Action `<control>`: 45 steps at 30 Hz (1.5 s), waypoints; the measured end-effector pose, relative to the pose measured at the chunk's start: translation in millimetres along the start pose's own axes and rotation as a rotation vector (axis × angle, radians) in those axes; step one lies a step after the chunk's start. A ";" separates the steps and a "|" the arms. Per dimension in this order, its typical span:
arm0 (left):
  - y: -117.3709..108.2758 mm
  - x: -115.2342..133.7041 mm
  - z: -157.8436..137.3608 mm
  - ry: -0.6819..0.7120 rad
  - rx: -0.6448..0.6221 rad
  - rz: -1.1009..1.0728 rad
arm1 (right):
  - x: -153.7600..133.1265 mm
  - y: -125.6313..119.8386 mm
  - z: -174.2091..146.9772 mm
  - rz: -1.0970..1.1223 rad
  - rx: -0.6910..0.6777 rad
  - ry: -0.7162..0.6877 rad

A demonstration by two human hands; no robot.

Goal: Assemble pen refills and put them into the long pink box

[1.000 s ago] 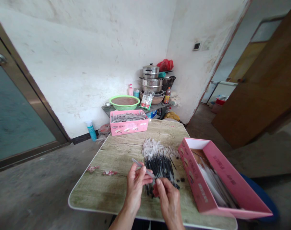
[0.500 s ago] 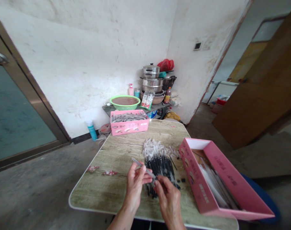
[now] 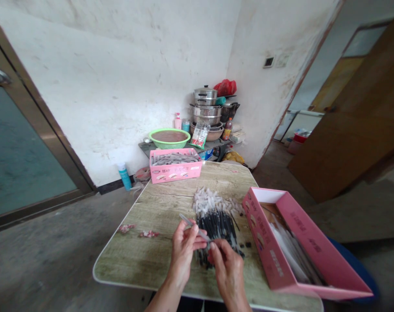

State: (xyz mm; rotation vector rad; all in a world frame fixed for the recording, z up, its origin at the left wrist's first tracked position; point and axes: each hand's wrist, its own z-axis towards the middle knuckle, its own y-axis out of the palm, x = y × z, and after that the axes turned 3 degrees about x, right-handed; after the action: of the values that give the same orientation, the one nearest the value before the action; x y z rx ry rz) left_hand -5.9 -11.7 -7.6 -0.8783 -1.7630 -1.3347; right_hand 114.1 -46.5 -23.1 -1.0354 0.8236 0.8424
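Between thumb and fingers, my left hand (image 3: 184, 242) holds a slim translucent pen (image 3: 185, 220) slantwise, its far end up to the left. The fingertips of my right hand (image 3: 227, 260) pinch the pen's lower right end, so that end is mostly hidden. Just beyond the hands lies a pile of black pen parts (image 3: 219, 225), thin and roughly parallel. Against its far side is a heap of small whitish translucent pieces (image 3: 210, 200), too small to name surely. Part of the black pile is covered by my hands.
A pink box (image 3: 176, 174) full of pens stands at the table's (image 3: 145, 255) far left corner. On the right, a larger open pink box (image 3: 271, 260) holds long translucent pieces (image 3: 289, 249). Behind are a green basin (image 3: 169, 143) and stacked pots (image 3: 206, 113).
My right fingertips have shifted very slightly at the pen's lower end. The left hand keeps its hold, and the piles and boxes stay where they were.
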 end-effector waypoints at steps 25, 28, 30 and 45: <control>-3.9 -3.0 1.6 0.005 -0.031 0.018 | 0.0 1.0 -2.2 0.082 -0.024 0.092; -5.3 -5.2 2.4 0.001 -0.030 0.032 | -0.6 -0.8 -2.6 0.061 -0.029 0.069; -5.9 -7.1 2.7 0.001 -0.037 0.040 | -0.6 -0.4 -2.5 0.055 -0.029 0.061; -14.2 -4.3 9.8 0.018 -0.046 0.061 | 2.7 16.8 3.0 0.463 -0.044 0.298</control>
State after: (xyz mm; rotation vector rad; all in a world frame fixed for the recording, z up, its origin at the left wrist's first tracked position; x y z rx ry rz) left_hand -17.5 -5.7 -19.6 -0.9358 -1.6847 -1.3436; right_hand 100.9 -38.5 -31.0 -1.0384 1.3351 1.1135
